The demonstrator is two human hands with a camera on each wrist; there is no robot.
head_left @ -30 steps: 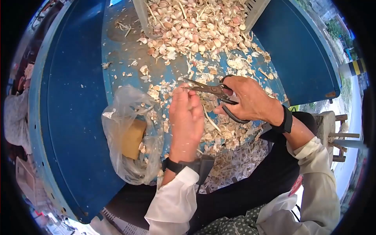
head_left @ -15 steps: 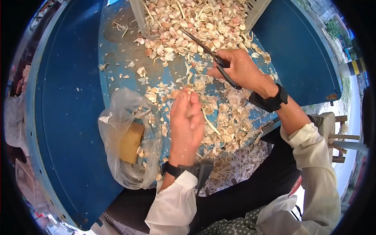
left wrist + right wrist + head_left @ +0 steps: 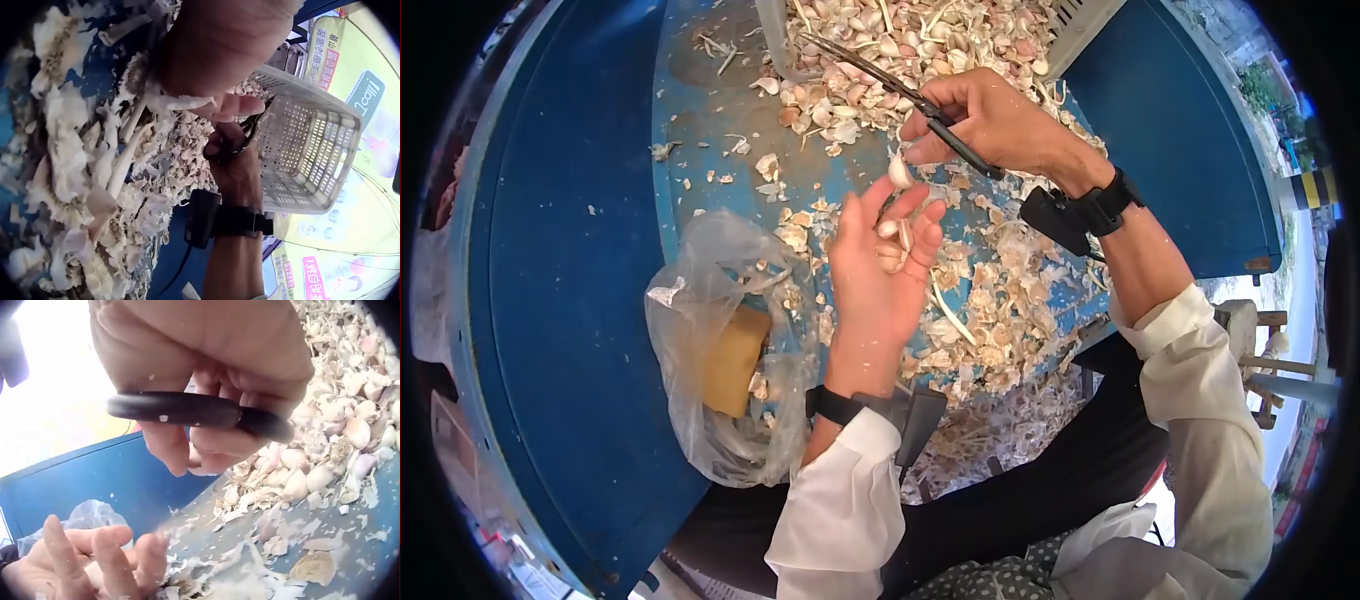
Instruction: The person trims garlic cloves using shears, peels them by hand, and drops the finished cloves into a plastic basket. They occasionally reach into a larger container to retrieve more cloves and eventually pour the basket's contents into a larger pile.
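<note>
My left hand (image 3: 872, 295) is turned palm up, its fingers curled round several pale garlic cloves (image 3: 890, 243). One more garlic clove (image 3: 898, 172) shows at its fingertips, right beside the fingertips of my right hand (image 3: 1025, 130). That right hand grips black-handled scissors (image 3: 957, 142), whose blades point away toward the garlic pile. In the right wrist view the scissors' dark handle (image 3: 169, 409) crosses the palm, with the left hand (image 3: 69, 569) lower down. The left wrist view has the left hand (image 3: 231, 44) close up, hiding its cloves.
A pale slotted plastic crate (image 3: 300, 144) lies tipped on the blue table (image 3: 595, 260), with a heap of garlic cloves (image 3: 870, 95) spilling out. Papery skins (image 3: 990, 300) litter the middle. A clear plastic bag (image 3: 690, 300) with a tan block (image 3: 735, 360) sits left.
Scissor blades have left the left fingertips; the right hand swung them up and away, then came back close to the left hand. The left hand has opened somewhat, revealing cloves in its palm.
</note>
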